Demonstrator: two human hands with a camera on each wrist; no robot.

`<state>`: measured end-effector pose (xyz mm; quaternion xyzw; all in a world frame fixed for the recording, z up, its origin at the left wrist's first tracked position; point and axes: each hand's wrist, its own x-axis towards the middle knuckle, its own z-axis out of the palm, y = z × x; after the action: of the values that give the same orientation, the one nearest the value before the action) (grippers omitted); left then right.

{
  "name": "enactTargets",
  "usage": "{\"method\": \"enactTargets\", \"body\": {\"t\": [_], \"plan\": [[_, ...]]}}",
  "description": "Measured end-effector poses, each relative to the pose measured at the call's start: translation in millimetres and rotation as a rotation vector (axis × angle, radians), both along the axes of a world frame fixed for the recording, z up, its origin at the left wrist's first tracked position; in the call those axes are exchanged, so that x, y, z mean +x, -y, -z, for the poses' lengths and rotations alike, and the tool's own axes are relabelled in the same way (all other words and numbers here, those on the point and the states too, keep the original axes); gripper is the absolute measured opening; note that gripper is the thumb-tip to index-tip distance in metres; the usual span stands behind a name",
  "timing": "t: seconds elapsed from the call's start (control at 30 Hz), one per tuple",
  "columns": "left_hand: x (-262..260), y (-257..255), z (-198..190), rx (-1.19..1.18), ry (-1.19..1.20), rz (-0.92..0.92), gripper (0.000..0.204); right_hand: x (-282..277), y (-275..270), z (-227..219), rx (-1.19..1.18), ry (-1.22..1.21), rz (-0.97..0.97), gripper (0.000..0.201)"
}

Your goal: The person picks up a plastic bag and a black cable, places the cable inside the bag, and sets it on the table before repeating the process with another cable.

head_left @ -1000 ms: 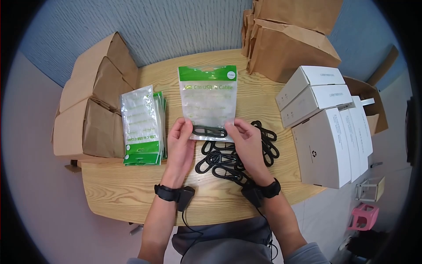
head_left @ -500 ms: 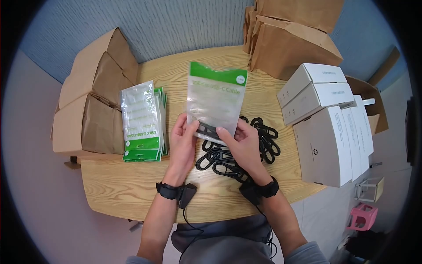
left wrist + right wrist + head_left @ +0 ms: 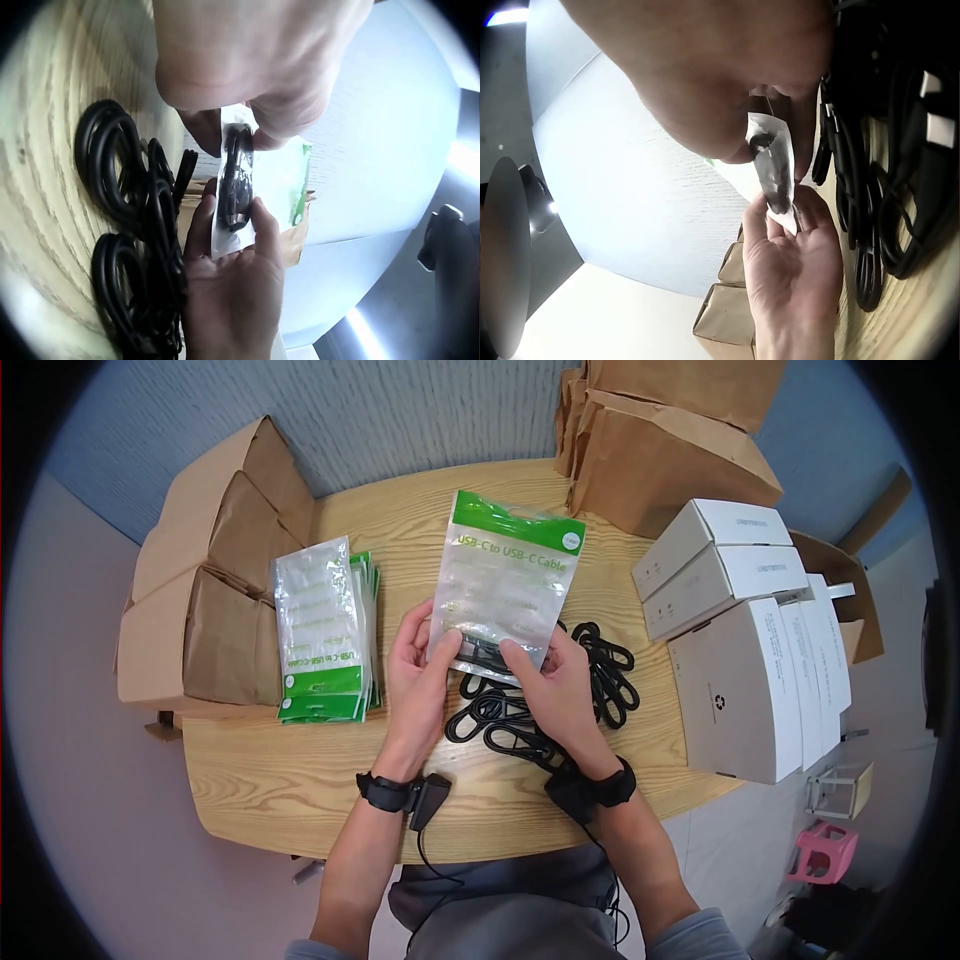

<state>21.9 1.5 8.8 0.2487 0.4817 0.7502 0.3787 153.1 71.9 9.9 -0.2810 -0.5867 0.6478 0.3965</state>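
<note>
A clear bag with a green top and "USB-C to USB-C Cable" print (image 3: 508, 580) is held up over the table, tilted to the right. A coiled black cable (image 3: 238, 176) lies inside at its bottom end. My left hand (image 3: 418, 678) pinches the lower left corner, thumb in front. The lower right part is pinched by my right hand (image 3: 555, 690), its thumb on the front face. Beneath and beside the right hand lie several coiled black cables (image 3: 490, 710), partly hidden by it. In the right wrist view the bag's bottom end (image 3: 772, 161) shows between both hands.
Left on the wooden table (image 3: 290, 800) is a stack of similar green-ended bags (image 3: 320, 630), beside brown paper-filled cartons (image 3: 165, 650). White boxes (image 3: 730, 690) stand at the right, and brown paper bags (image 3: 670, 465) at the back right. A pink stool (image 3: 828, 850) is on the floor.
Both hands still grip the bag. Its top has moved right and the bag now leans clockwise, while the left hand has risen slightly along with it.
</note>
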Motion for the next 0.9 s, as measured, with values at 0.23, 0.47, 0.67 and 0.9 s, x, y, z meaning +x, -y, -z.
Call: {"method": "enactTargets", "body": {"t": [0.23, 0.47, 0.67, 0.9], "plan": [[-0.1, 0.4, 0.6, -0.010, 0.052, 0.047, 0.032, 5.4, -6.3, -4.4, -0.086, -0.044, -0.008, 0.028], [-3.4, 0.6, 2.9, -0.060, 0.087, 0.111, 0.020, 17.3, -19.9, -4.2, -0.199, -0.015, -0.016, 0.024], [-7.8, 1.9, 1.8, -0.045, 0.191, 0.116, 0.019, 9.4, -15.0, -9.7, -0.255, -0.101, 0.012, 0.024], [-20.2, 3.4, -0.8, 0.017, 0.257, 0.073, 0.030, 9.3, -19.2, -18.6, -0.163, -0.005, 0.006, 0.023]]}}
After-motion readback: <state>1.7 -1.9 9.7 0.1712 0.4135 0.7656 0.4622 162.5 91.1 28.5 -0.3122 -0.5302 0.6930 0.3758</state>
